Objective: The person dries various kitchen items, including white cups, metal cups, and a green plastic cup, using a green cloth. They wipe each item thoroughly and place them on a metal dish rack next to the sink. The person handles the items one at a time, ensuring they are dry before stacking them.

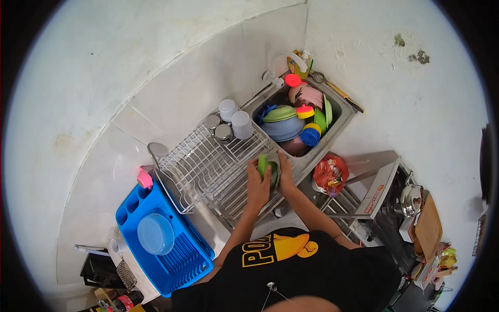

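Between my two hands, over the near edge of the steel sink's drainboard, is a green dish with a grey cloth against it. My left hand grips the green dish from the left. On the other side my right hand holds the cloth against the dish. Just beyond, the sink basin is piled with blue plates, green plates, pink bowls and small yellow, blue and red pieces. Left of my hands stands a white wire dish rack with white cups and metal-topped jars.
A blue plastic dish rack holding a clear bowl stands at the left. The faucet rises behind the basin. Right of the sink are a bin with a red liner and a stove with a steel pot.
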A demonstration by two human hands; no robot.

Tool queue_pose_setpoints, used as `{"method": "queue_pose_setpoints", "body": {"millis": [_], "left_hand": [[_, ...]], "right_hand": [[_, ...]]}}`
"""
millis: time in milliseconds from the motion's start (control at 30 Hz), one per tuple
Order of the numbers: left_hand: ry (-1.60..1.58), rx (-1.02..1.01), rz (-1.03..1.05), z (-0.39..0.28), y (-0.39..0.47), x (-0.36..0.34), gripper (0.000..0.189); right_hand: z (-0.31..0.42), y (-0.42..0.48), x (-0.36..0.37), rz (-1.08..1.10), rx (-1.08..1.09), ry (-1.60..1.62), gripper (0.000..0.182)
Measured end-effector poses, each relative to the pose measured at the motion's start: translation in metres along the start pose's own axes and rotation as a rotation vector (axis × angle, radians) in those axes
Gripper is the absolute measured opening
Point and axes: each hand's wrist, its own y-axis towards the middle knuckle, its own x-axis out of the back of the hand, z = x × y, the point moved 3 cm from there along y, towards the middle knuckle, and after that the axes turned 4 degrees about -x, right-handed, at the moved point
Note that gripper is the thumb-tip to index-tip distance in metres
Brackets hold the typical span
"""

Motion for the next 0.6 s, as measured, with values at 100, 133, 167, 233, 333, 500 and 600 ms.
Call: {"method": "queue_pose_setpoints", "body": {"millis": [100,133,167,233,333,500,600], "left_hand": [[-0.181,0.101,0.064,0.010,0.004,-0.006,0.046],[-0.254,0.128,0.070,0.010,0.005,-0.007,0.044],[-0.327,0.156,0.075,0.010,0.005,-0.008,0.042],[-0.467,0.248,0.110,0.013,0.003,-0.007,0.039],[-0.619,0.425,0.175,0.020,0.000,-0.003,0.032],[-0.711,0.541,0.165,0.028,0.000,-0.002,0.036],[-0.755,0.647,0.141,0.022,-0.004,0.003,0.046]], "right_hand": [[0.018,-0.015,-0.011,-0.049,-0.100,-0.068,0.045],[0.013,-0.009,-0.007,-0.009,-0.135,-0.057,0.044],[0.005,0.002,0.002,0.031,-0.170,-0.045,0.044],[0.001,0.009,0.010,0.043,-0.220,-0.065,0.043],[-0.003,0.014,0.019,0.015,-0.215,-0.121,0.043],[-0.014,0.031,0.028,-0.016,-0.085,-0.217,0.041],[-0.026,0.056,0.041,0.075,0.023,-0.271,0.042]]}}
